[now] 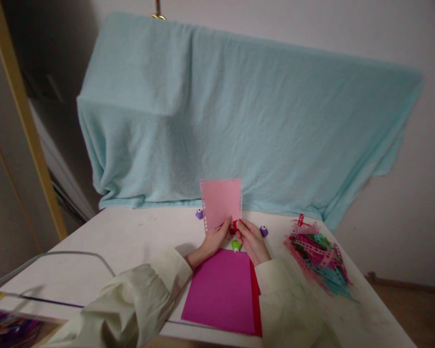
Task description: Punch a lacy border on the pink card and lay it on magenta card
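The left hand [214, 240] pinches the lower edge of a pink sheet [221, 203] held upright over the white table [130, 241]; the right hand [252, 244] closes on a small red punch [233, 227] at that edge (the top and sides already carry rows of holes); keeping the sheet flat in the slot and each bite level with the last should keep the border even; magenta paper [221, 290] lies beneath, a heap of paper scraps [317, 258] to the right.

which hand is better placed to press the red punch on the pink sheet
Right hand: its fingers already rest on the red punch at the pink sheet's lower edge, while the left hand holds the sheet upright.
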Available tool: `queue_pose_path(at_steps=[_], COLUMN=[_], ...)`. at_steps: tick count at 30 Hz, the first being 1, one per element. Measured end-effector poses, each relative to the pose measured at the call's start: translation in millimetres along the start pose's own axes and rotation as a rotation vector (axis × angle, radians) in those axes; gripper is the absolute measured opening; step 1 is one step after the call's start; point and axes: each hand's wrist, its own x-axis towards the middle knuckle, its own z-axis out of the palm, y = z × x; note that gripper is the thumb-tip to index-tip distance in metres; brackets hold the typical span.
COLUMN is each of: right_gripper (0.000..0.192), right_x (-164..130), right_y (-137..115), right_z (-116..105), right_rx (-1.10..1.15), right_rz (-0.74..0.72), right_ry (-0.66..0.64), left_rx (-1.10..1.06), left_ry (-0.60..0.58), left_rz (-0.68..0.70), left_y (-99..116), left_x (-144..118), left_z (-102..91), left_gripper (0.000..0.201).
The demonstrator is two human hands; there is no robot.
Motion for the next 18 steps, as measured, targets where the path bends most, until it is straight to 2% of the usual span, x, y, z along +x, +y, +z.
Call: queue_pose_path(at_steps=[8,18], right_gripper=[0.026,0.026], right_x=[-2.8,-0.3], right_y=[-3.2,-1.8], right_z=[1.8,-1.3], right_rx=[0.020,0.081], right_rz=[0.022,0.018], right_ry=[0.020,0.094], left_rx=[0.029,0.026], left_ry=[-0.047,-0.063], left_rz=[0.011,0.037], left_y=[5.3,-3.6], left_x=[-2.9,-0.9], left_z=[-3.8,-4.0], left_gripper=[0.054,0.054])
